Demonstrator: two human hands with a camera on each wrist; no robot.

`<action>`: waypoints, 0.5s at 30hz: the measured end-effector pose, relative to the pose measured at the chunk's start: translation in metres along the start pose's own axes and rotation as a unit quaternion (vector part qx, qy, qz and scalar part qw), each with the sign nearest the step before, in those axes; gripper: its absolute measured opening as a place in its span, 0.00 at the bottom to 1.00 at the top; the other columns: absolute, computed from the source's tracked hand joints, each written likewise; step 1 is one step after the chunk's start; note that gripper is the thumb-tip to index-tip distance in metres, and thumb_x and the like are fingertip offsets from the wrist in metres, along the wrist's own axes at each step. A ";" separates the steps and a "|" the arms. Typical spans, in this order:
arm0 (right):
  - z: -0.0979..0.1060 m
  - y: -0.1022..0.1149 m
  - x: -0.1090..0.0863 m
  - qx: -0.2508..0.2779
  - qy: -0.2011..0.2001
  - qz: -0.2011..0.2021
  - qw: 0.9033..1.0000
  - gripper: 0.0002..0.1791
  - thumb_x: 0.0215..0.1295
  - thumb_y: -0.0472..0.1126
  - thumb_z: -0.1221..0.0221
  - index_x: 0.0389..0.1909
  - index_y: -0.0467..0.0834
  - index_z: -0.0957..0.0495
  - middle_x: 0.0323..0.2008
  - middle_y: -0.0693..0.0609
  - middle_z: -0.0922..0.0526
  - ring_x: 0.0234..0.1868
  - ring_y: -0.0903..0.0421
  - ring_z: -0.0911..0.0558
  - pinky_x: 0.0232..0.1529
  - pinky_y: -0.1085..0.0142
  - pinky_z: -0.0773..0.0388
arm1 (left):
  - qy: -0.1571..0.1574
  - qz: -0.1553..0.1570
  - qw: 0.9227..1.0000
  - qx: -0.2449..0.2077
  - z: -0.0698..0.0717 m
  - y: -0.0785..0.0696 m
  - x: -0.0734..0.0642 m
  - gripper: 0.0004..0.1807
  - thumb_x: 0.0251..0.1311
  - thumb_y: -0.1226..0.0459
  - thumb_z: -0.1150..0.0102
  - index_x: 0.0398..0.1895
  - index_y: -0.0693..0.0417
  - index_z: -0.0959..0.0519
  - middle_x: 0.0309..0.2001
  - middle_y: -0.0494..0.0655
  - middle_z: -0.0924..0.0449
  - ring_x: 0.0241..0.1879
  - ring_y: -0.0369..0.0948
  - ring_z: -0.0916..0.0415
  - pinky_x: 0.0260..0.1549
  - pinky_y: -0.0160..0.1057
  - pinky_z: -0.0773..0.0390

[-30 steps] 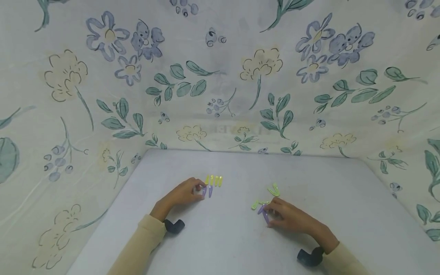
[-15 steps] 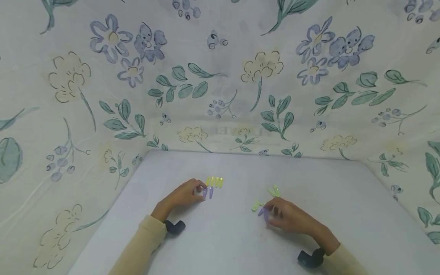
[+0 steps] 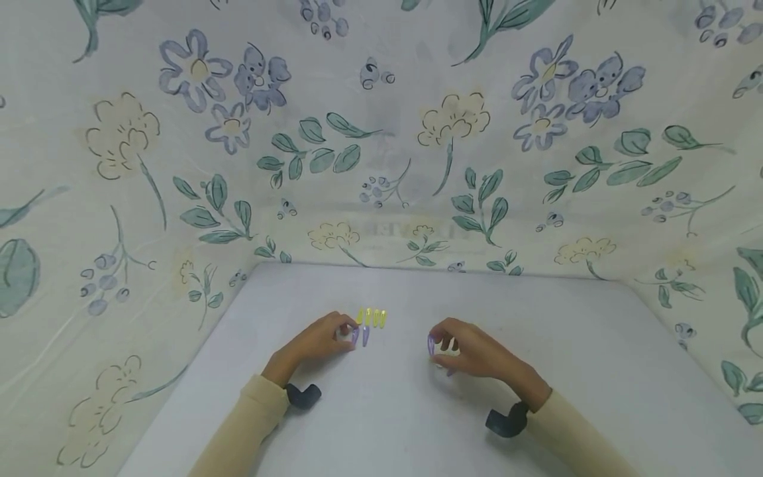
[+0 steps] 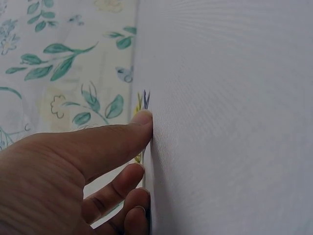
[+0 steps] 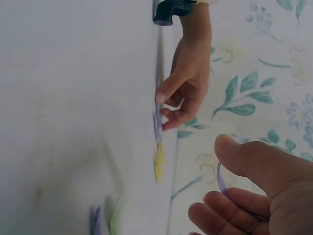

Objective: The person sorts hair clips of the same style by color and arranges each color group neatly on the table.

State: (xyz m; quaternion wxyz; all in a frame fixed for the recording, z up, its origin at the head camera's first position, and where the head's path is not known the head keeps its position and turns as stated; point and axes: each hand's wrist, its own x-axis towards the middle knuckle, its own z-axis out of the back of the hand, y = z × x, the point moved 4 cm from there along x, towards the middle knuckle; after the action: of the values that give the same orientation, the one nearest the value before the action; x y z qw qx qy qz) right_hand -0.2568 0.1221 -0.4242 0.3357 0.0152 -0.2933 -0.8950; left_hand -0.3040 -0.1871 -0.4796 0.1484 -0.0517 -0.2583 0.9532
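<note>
Near the middle of the table my right hand (image 3: pixel 477 348) pinches a purple snap hair clip (image 3: pixel 431 345) by its ends between thumb and finger, lifted off the surface; the right wrist view shows this clip (image 5: pixel 221 178) side-on. To the left, my left hand (image 3: pixel 322 336) rests on the table and holds another purple hair clip (image 3: pixel 355 336) at its fingertips. Beside that one lies a second purple hair clip (image 3: pixel 366 336). Just behind them stands a row of several yellow hair clips (image 3: pixel 375 317).
Under and behind my right hand, another purple clip (image 3: pixel 450 372) lies partly hidden. A green clip (image 5: pixel 115 218) shows at the bottom of the right wrist view. The white table (image 3: pixel 381 424) meets a flower-print cloth (image 3: pixel 393 165) at the back and sides.
My right hand has picked up a purple clip from the loose clips and moved left and away with it, now covering the green clips. My left hand has stayed in place.
</note>
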 end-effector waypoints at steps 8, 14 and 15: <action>-0.015 0.013 0.044 0.024 0.004 0.017 1.000 0.20 0.61 0.46 0.31 0.49 0.42 0.23 0.42 0.51 0.18 0.41 0.58 0.19 0.42 0.67 0.18 | -0.005 -0.002 1.000 -0.007 -0.002 -0.001 0.001 0.22 0.57 0.57 0.29 0.56 0.45 0.20 0.42 0.40 0.23 0.35 0.37 0.30 0.38 0.38 0.26; -0.033 0.018 0.074 0.032 0.021 -0.002 0.999 0.21 0.62 0.46 0.31 0.52 0.42 0.23 0.43 0.50 0.19 0.42 0.57 0.19 0.41 0.69 0.19 | 0.003 -0.013 1.000 -0.006 -0.002 0.002 0.000 0.22 0.59 0.55 0.31 0.57 0.45 0.21 0.43 0.40 0.23 0.36 0.38 0.29 0.40 0.39 0.24; -0.037 0.019 0.080 0.031 0.026 -0.005 0.999 0.22 0.62 0.47 0.31 0.53 0.42 0.24 0.43 0.50 0.19 0.42 0.57 0.19 0.41 0.69 0.20 | 0.001 -0.009 1.000 -0.005 -0.001 0.003 -0.001 0.22 0.58 0.56 0.30 0.56 0.45 0.21 0.43 0.40 0.23 0.36 0.38 0.29 0.40 0.39 0.24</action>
State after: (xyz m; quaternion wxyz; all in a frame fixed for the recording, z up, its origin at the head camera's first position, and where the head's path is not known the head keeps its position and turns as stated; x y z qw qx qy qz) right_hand -0.2992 0.0424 -0.4308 0.3380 0.0499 -0.3118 -0.8866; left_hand -0.3038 -0.1896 -0.4818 0.1575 -0.0513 -0.2633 0.9504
